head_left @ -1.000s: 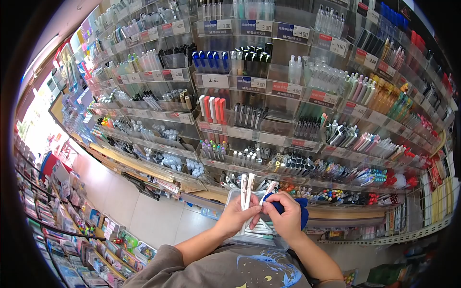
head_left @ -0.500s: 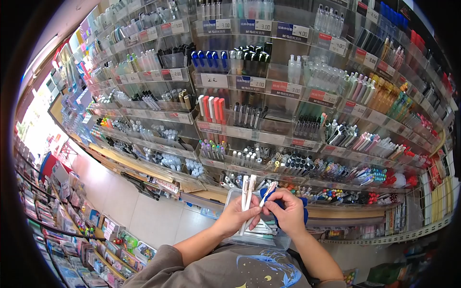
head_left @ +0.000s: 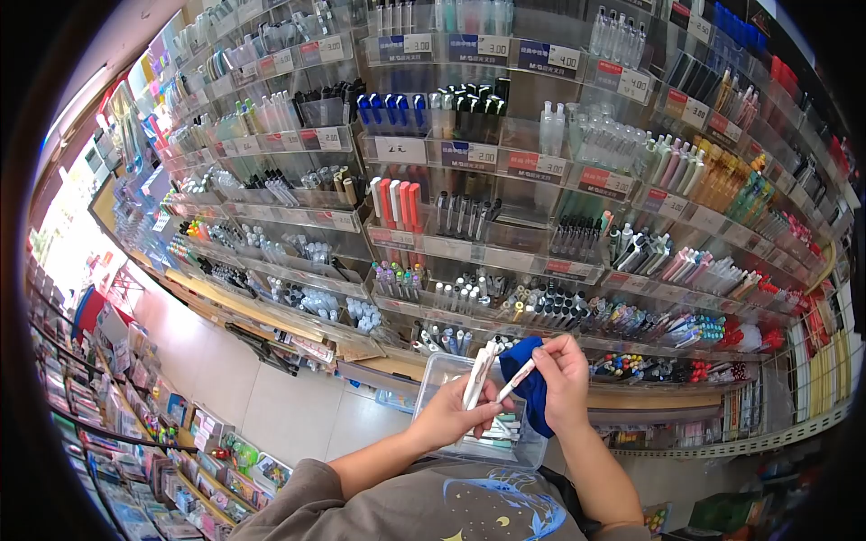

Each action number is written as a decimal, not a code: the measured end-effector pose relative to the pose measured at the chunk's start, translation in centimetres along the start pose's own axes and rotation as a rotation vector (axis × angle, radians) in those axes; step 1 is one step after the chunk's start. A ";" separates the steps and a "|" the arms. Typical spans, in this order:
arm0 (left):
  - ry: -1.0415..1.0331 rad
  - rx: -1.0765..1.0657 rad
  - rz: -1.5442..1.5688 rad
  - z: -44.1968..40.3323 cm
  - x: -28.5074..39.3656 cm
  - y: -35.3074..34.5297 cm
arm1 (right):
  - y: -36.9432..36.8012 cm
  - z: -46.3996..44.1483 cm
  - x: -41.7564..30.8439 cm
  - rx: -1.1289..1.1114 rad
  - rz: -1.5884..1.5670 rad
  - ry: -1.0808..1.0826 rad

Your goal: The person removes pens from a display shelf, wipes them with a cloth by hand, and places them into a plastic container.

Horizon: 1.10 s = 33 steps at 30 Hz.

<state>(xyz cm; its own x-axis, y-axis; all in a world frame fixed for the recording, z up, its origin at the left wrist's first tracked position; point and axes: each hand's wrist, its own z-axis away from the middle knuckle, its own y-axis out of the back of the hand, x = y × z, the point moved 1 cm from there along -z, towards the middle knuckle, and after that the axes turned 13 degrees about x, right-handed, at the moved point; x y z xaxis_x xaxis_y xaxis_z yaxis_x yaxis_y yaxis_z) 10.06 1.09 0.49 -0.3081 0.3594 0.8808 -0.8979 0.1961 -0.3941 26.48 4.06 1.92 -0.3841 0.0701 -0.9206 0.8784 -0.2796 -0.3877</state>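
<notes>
My left hand (head_left: 448,417) is closed around a few white pens (head_left: 475,383), which stick up past its thumb. Between my two hands slants another white pen (head_left: 516,382). Its upper end is pinched by my right hand (head_left: 566,386), while the lower end reaches the fingertips of my left. A blue cloth (head_left: 534,383) is also in my right hand, bunched and hanging behind the slanted pen. Under both hands sits a clear plastic box (head_left: 435,371) with more white and green pens (head_left: 502,431) inside, partly covered by my hands.
Clear tiered racks (head_left: 469,248) full of pens rise in front, with price tags along their edges. A wooden ledge (head_left: 649,398) runs below them. At the lower left stands a shelf (head_left: 153,433) of packaged goods, beside the tiled floor (head_left: 262,397).
My right hand has moved right and up, with the blue cloth now in fuller view. The pens in my left hand have tilted right, and the single pen slants away from them.
</notes>
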 end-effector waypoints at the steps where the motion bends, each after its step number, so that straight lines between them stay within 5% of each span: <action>1: -0.030 0.021 -0.037 0.0 0.1 0.0 | 0.2 -0.1 0.1 0.001 -0.050 -0.045; 8: -0.122 0.132 -0.171 0.0 0.3 -0.1 | 0.7 -0.1 -0.6 -0.052 -0.172 -0.161; 15: -0.121 0.120 -0.260 0.1 0.3 -0.6 | 0.2 0.3 0.3 -0.223 0.337 0.172; 19: -0.069 0.143 0.045 0.5 0.8 -1.4 | -0.1 -0.1 -0.3 0.012 0.118 0.070; 23: 0.041 -0.005 -0.168 0.8 0.6 0.0 | 1.0 -0.9 -1.0 0.129 -0.006 0.085; 29: 0.088 0.037 0.010 1.0 0.0 0.5 | 2.4 -1.4 0.0 0.418 -0.208 -0.008; 33: 0.057 0.069 0.060 0.8 0.0 0.5 | 1.6 -0.3 -0.7 0.261 -0.317 -0.189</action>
<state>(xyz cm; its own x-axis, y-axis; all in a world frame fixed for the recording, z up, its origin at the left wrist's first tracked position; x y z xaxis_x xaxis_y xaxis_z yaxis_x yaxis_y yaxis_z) 9.36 0.44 0.47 -0.3451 0.4203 0.8392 -0.8986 0.1103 -0.4247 28.21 3.90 1.95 -0.6888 0.0219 -0.7246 0.6172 -0.5065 -0.6021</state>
